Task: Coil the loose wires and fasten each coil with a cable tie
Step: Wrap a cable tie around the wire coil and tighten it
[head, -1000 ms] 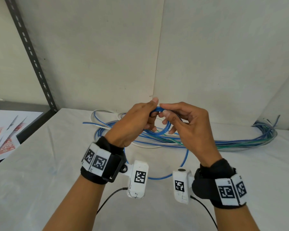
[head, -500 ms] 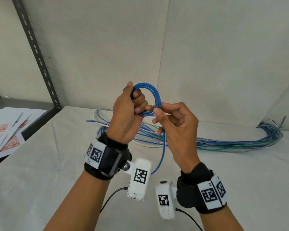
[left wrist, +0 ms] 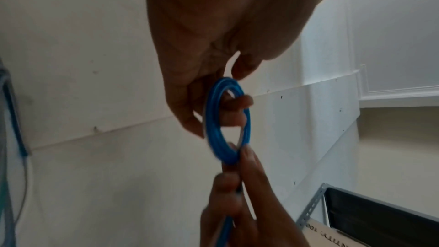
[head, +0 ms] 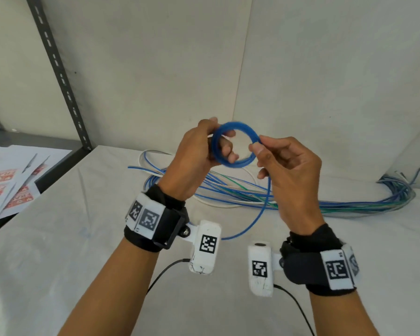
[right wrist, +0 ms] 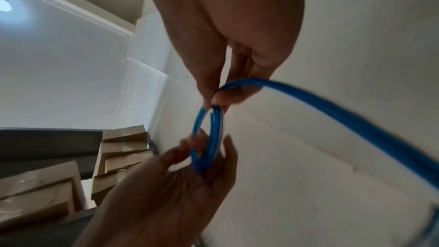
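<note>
While the left hand [head: 194, 156] grips the small blue coil [head: 235, 144] up above the table [head: 58, 238], right hand [head: 289, 175] pinches the wire at its right rim, loose tail [head: 257, 214] dropping toward the near edge, so next wrap feeds from the right

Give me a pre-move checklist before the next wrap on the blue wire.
1. Left hand grips the blue coil: ok.
2. Right hand pinches the wire at the coil's rim: ok.
3. Loops lie together, none sprung loose: ok.
4. Loose tail still to wind hangs down to the table: not ok, coil unfinished.
5. Tail clear of the wire bundle: cannot tell, it crosses over it.
6. Cable tie within reach: cannot tell, none in view.
</note>
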`<action>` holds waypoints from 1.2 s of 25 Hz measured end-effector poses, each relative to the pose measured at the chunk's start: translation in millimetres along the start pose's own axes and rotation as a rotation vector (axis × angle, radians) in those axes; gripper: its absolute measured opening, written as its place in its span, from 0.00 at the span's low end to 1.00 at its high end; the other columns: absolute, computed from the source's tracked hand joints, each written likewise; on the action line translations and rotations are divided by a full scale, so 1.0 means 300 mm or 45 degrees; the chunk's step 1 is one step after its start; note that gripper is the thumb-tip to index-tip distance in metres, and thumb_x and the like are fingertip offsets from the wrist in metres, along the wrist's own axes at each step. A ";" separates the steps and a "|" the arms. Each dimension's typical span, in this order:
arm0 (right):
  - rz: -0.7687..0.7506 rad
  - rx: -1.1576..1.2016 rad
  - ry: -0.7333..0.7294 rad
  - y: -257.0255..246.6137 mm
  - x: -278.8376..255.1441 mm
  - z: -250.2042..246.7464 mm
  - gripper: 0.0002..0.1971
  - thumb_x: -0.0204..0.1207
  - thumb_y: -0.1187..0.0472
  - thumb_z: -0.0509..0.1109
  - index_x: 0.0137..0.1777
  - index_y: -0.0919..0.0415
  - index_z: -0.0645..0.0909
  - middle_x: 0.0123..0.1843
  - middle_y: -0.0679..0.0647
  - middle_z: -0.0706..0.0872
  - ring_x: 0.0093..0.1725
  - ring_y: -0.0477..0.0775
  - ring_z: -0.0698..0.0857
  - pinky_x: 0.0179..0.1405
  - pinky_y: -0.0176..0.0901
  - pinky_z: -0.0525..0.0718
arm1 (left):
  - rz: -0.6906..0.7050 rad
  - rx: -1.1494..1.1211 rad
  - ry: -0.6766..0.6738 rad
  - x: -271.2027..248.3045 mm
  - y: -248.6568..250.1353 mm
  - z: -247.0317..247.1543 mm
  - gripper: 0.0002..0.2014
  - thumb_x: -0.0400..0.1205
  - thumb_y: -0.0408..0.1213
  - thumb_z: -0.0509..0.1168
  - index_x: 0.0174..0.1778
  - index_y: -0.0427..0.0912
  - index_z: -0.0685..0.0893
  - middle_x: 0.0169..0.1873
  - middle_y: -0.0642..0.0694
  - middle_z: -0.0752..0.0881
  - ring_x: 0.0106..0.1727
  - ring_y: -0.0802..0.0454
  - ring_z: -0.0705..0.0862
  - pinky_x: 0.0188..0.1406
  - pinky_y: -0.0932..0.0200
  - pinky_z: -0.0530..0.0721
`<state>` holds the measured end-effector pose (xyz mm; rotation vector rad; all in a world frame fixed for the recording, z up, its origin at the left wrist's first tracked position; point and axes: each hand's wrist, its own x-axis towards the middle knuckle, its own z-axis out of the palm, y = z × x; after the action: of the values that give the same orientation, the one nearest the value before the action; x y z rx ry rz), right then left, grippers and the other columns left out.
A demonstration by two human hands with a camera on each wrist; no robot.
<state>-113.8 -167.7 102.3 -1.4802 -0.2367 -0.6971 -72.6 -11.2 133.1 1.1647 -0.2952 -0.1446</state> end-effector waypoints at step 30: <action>0.117 0.235 0.104 -0.038 -0.029 0.062 0.05 0.78 0.71 0.76 0.49 0.67 0.83 0.42 0.71 0.88 0.30 0.53 0.81 0.30 0.40 0.81 | 0.023 -0.512 -0.030 -0.013 -0.033 0.045 0.22 0.93 0.43 0.49 0.33 0.42 0.71 0.20 0.52 0.60 0.20 0.56 0.61 0.37 0.59 0.83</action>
<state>-122.2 -146.6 109.1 -1.2759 -0.1646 -0.6426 -79.9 -26.0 128.4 0.7621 -0.2819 -0.1924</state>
